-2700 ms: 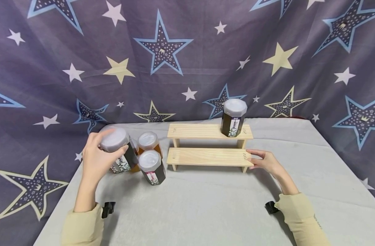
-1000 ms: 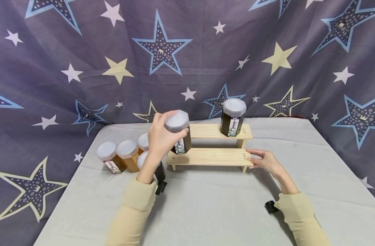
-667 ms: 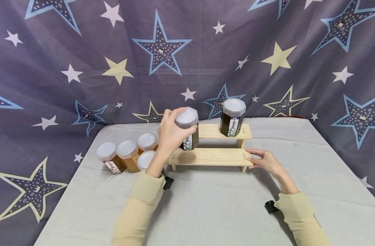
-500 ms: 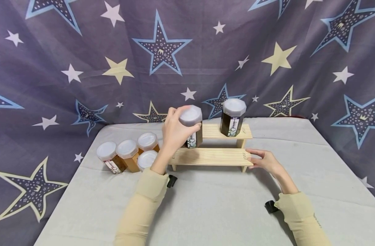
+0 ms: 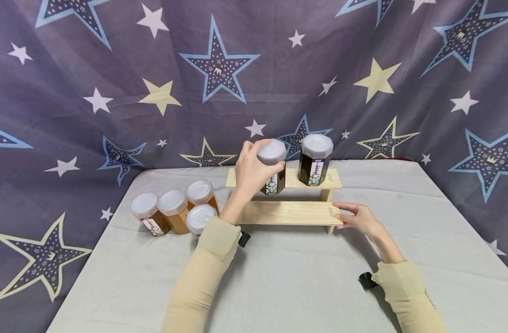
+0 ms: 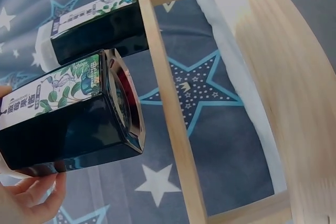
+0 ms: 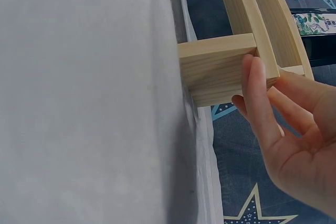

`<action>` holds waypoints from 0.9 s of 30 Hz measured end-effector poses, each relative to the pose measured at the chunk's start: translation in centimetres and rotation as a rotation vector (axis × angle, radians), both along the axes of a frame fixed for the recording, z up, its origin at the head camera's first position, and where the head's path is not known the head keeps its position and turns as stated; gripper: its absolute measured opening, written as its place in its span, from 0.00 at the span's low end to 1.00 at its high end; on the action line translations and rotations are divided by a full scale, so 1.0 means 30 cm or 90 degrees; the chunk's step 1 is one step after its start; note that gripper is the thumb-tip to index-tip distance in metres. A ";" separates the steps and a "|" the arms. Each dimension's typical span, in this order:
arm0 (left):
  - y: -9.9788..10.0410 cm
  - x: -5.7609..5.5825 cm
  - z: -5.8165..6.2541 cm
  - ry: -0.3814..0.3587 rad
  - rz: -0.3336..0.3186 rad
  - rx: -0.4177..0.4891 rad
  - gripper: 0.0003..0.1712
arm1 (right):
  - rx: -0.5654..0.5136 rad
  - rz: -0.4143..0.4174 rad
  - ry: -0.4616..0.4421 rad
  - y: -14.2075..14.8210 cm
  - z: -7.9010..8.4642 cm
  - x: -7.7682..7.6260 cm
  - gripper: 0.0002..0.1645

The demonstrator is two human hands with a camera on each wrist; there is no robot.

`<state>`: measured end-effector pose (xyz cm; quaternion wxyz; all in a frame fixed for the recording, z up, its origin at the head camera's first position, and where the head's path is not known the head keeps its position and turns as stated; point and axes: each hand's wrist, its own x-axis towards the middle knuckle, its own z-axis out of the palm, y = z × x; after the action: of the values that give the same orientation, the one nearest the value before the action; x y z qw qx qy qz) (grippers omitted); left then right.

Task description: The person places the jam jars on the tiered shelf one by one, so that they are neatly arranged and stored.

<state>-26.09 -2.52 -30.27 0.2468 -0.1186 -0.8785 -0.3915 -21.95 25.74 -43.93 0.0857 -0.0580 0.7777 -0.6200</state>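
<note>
My left hand point(image 5: 251, 169) grips a dark octagonal jar point(image 5: 275, 181) by its pale lid. The jar hangs over the upper plank of a two-step wooden stand point(image 5: 287, 212). In the left wrist view a gap shows between the base of this held jar point(image 6: 63, 119) and the plank's edge. A similar dark jar point(image 5: 315, 162) stands on that plank's right part. My right hand point(image 5: 364, 219) pinches the right end of the lower plank; in the right wrist view its fingers point(image 7: 255, 90) lie against the board's corner.
To the left of the stand are a reddish-brown jar point(image 5: 157, 221), two amber jars point(image 5: 176, 217) and another jar point(image 5: 201, 218), partly hidden behind the left forearm. Pale cloth point(image 5: 312, 277) covers the table, and a star-patterned curtain point(image 5: 275, 92) hangs behind.
My left hand has lifted the dark jar from the group at left and carried it right, over the upper plank. The right hand keeps its hold on the stand.
</note>
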 end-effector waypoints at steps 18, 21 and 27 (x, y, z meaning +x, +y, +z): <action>0.045 -0.090 -0.016 -0.029 -0.007 -0.007 0.32 | 0.000 0.006 0.004 0.000 0.007 0.006 0.29; 0.051 -0.102 -0.022 -0.027 -0.007 -0.003 0.31 | -0.006 0.011 0.010 0.001 0.004 0.004 0.29; 0.059 -0.127 -0.042 -0.027 0.001 0.006 0.32 | -0.024 0.023 0.019 0.005 -0.002 0.000 0.28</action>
<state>-29.89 -0.76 -31.51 0.2291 -0.1085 -0.8818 -0.3978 -21.94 25.89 -43.99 0.0842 -0.0824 0.7659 -0.6320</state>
